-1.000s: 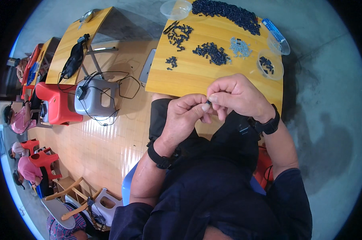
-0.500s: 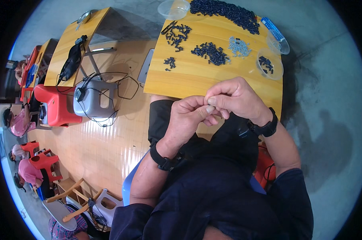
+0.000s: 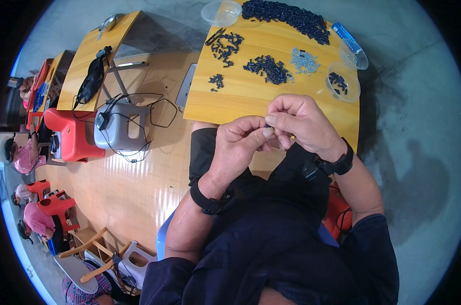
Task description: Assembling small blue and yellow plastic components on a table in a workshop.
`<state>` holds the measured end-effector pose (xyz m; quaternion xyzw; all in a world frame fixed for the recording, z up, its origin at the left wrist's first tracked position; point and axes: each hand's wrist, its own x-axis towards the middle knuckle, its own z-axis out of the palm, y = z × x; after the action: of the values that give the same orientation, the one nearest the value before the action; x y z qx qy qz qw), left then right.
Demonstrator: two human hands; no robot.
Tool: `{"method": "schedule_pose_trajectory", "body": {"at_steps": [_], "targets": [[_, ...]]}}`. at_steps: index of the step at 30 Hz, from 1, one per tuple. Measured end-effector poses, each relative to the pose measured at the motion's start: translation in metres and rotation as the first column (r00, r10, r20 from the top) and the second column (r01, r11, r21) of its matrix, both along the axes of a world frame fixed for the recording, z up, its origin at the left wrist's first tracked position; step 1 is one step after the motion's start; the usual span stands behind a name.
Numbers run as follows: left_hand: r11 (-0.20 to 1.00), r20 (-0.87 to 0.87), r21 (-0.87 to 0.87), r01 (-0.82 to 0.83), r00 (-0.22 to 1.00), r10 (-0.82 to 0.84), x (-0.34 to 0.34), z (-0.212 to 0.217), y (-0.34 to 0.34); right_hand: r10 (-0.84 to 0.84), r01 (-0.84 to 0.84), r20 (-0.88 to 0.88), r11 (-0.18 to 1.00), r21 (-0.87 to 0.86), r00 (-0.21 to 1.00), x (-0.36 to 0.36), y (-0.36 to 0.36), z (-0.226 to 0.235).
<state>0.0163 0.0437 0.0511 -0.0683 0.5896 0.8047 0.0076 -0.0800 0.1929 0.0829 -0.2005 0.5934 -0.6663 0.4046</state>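
My left hand (image 3: 238,140) and my right hand (image 3: 307,124) meet just off the table's near edge, above my lap. A small black piece (image 3: 267,125) shows between the pinched fingertips, with both thumbs and forefingers closed about it; most of it is hidden. On the table beyond lie a heap of short black cylindrical pieces (image 3: 268,69) and a pile of small silvery parts (image 3: 305,61). A clear round bowl (image 3: 356,90) at the right edge holds several black pieces.
A large mass of black pieces (image 3: 286,18) covers the far edge of the wooden table (image 3: 205,105). Tweezers (image 3: 215,36) lie by smaller clusters at the left. A clear tub (image 3: 221,14) and a blue box (image 3: 346,36) sit near the corners. Stools and people are further left.
My right hand's fingertips have shifted slightly up, and the small black piece now shows between the two hands. Things on the table have not moved.
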Motion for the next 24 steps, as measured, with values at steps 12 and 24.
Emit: {"method": "schedule_pose_trajectory", "body": {"at_steps": [12, 24], "targets": [[0.996, -0.153, 0.045, -0.08, 0.984, 0.086, -0.003, -0.006, 0.002, 0.12, -0.169, 0.295, 0.974, 0.148, 0.948, -0.006, 0.009, -0.007], [0.99, -0.236, -0.084, 0.115, 0.963, -0.132, -0.01, -0.007, -0.005, 0.329, -0.296, 0.539, 0.943, -0.15, 0.775, 0.004, 0.009, -0.025]]}}
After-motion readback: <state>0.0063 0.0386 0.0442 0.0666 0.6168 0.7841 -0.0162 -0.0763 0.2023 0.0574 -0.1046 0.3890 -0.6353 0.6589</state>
